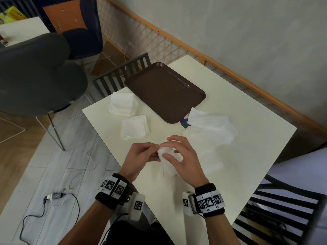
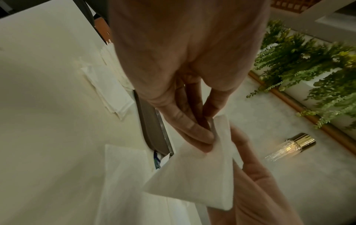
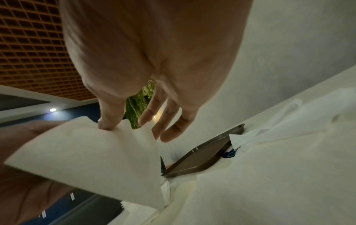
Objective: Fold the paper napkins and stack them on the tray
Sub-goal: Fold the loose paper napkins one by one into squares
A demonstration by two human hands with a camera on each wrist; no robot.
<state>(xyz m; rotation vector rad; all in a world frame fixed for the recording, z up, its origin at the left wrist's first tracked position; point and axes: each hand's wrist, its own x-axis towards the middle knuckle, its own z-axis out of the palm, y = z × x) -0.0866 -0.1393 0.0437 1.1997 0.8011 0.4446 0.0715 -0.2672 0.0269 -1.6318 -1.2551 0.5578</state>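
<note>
Above the table's near middle, both hands hold one white paper napkin (image 1: 168,158), partly folded. My left hand (image 1: 155,150) pinches its upper corner between thumb and fingers (image 2: 200,137), and the napkin (image 2: 192,175) hangs below as a folded wedge. My right hand (image 1: 170,147) holds the other side. Its thumb (image 3: 108,123) presses on the napkin (image 3: 92,155) against the index finger, and the other fingers (image 3: 171,130) stretch out. The brown tray (image 1: 164,92) lies further back with nothing on it.
Two piles of white napkins (image 1: 123,104) (image 1: 135,129) sit left of the tray. Loose unfolded napkins (image 1: 210,128) spread to the right over a purple-green wrapper (image 1: 184,123). Another sheet (image 1: 211,160) lies by my right hand. Chairs stand around the cream table (image 1: 256,138).
</note>
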